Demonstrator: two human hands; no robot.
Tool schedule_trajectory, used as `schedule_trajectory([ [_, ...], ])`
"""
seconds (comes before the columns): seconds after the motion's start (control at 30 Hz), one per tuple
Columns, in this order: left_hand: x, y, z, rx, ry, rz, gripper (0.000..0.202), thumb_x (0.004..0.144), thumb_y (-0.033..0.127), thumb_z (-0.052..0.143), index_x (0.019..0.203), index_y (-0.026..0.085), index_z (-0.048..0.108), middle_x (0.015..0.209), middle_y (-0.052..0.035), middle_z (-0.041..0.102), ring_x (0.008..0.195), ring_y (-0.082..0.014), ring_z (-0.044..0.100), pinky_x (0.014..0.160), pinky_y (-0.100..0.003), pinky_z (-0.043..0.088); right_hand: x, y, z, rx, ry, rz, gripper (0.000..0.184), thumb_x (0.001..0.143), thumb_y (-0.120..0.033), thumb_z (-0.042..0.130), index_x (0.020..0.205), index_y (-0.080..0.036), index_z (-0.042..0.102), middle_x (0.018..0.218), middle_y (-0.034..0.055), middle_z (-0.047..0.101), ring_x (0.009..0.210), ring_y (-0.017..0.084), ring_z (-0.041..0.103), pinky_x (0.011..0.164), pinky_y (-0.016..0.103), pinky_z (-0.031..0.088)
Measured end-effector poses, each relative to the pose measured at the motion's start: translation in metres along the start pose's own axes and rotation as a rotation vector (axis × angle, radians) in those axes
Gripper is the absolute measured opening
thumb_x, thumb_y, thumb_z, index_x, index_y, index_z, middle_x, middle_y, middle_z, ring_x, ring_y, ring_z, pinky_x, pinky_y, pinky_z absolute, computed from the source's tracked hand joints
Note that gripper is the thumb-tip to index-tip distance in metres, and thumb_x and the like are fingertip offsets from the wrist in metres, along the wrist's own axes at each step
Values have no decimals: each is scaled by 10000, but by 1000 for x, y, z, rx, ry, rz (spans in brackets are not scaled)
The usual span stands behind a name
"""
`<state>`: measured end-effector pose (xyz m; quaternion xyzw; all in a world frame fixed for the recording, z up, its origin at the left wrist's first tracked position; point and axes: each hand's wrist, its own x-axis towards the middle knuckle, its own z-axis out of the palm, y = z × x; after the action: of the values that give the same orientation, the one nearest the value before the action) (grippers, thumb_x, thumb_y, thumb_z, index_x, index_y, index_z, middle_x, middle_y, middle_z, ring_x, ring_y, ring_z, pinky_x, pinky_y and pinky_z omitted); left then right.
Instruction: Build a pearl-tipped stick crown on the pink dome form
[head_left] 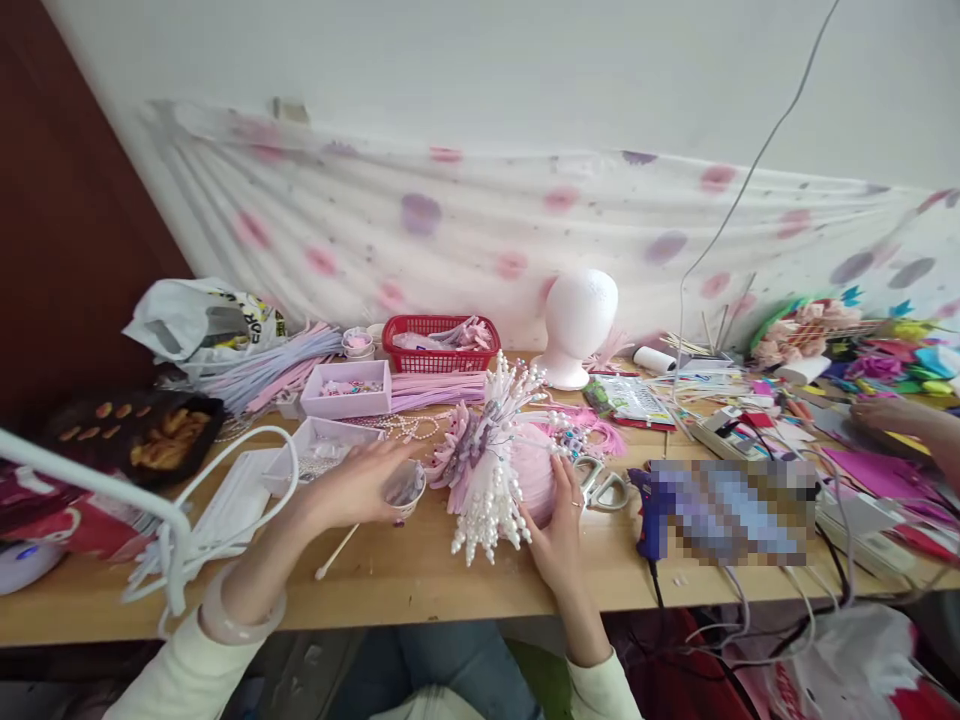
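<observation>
A pink headpiece with white pearl sprays and pink flowers lies on the wooden table. My right hand rests against its right side, fingers curved around the pink dome. My left hand reaches toward a small round cup just left of the headpiece, fingers around its rim. A pale bangle sits on my left wrist. A white stick lies on the table below my left hand.
Scissors and a blue glue gun lie right of the headpiece. Behind stand a white foam head, a red basket, and pink trays. Another person's hand works at the far right among coloured paper.
</observation>
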<state>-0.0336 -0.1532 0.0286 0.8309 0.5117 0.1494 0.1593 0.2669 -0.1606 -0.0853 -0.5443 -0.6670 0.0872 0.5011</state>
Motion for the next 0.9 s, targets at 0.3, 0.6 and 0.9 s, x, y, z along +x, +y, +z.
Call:
schedule_trajectory([
  [0.3,-22,2,0,-2,192,-34,795,729,125,643,1461,332,411,1436,-83,582,1315,-302,540,1078,-472,435,0,1,-1,16,2,-20,722,918,-503,574,1526,-218,310,1567,178,333,1484,343,264,1179,612,226],
  [0.6,-31,-13,-6,28,562,-62,755,818,239,659,1496,341,342,1308,-72,645,1214,-291,582,1037,-459,449,2,9,0,23,10,-51,756,901,-524,575,1531,-197,315,1569,196,333,1477,376,277,1165,646,224],
  [0.9,-61,-91,-60,196,908,-435,717,734,298,743,1400,240,484,1359,-126,620,1235,-346,574,1059,-512,455,0,14,0,-1,13,-48,767,898,-526,571,1531,-177,316,1561,207,339,1468,386,280,1157,648,221],
])
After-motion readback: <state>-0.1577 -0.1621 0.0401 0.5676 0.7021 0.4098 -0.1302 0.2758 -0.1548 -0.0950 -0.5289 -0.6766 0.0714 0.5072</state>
